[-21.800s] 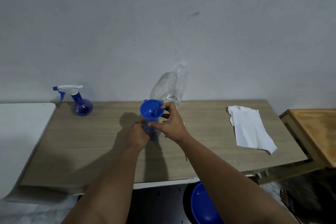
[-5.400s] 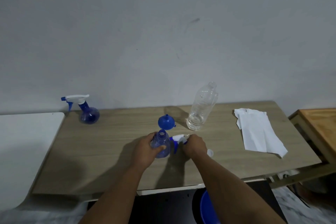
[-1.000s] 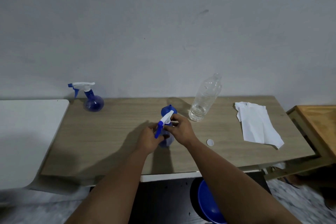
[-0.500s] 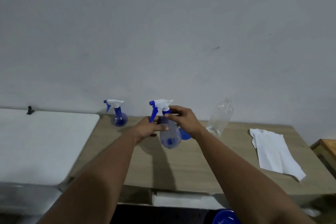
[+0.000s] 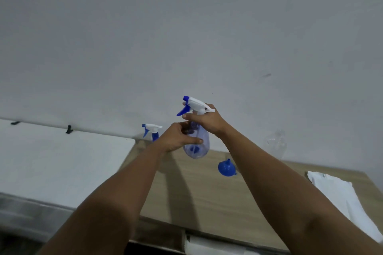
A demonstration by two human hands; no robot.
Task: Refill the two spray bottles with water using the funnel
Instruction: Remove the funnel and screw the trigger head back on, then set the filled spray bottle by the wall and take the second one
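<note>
Left of the wooden table (image 5: 207,196) lies a white surface (image 5: 62,155), its far edge against the wall (image 5: 186,27), with two small dark clips (image 5: 69,129) on that edge. At the table's far left corner, by the wall, stands the second spray bottle (image 5: 152,131), its white and blue trigger head showing while its body is hidden behind the left hand. The left hand (image 5: 176,138) is raised above the table, fingers and thumb curled round the body of the held spray bottle (image 5: 196,145), which is upright, clear bluish and off the tabletop. The right hand (image 5: 207,122) grips the same bottle at its neck, just under the white trigger head, whose blue nozzle points left. Below and right of the held bottle, the blue funnel (image 5: 226,168) rests on the table, wide mouth down and spout up. Farther right, near the wall, stands a clear plastic bottle (image 5: 276,144), blurred and partly hidden by the right forearm. At the table's right end lies a white paper (image 5: 342,198), spread flat.
</note>
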